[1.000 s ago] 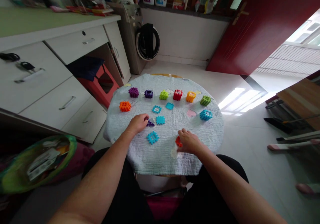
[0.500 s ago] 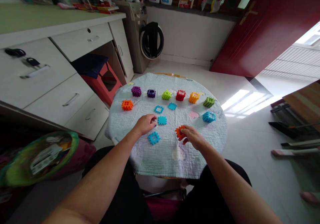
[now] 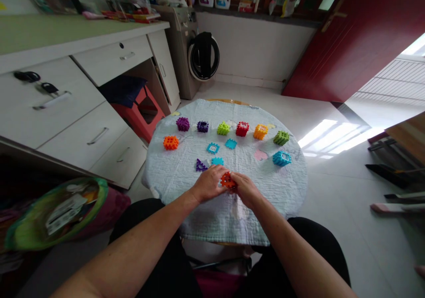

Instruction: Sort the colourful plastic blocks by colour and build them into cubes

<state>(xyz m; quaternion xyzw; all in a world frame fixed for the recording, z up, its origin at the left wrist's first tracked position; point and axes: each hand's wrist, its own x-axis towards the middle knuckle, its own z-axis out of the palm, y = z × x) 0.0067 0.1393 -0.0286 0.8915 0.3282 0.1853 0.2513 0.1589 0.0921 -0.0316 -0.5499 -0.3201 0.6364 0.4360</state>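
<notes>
Both my hands meet above the near middle of the table, around an orange notched building tile (image 3: 228, 180). My right hand (image 3: 246, 189) grips its right side, and the fingers of my left hand (image 3: 210, 183) close on its left side. A hint of light blue shows between the left fingers and the orange tile; the rest there is hidden. Just beyond my left hand lie a purple triangular tile (image 3: 201, 165) and a solid light-blue tile (image 3: 218, 161). Farther off are a blue window-frame tile (image 3: 213, 148) and another blue tile (image 3: 230, 144).
Assembled cubes arc along the cloth-covered table (image 3: 195, 220): orange (image 3: 170, 142), purple (image 3: 183, 124), dark purple (image 3: 202, 126), lime (image 3: 223, 128), red (image 3: 242, 129), yellow (image 3: 260, 132), green (image 3: 281, 137) and blue (image 3: 282, 158). A lined bin (image 3: 102, 200) stands at left.
My right hand has brought the orange tile left to my left hand, which has come nearer and right. The purple triangle now lies on the cloth. The nearest blue tile no longer shows there.
</notes>
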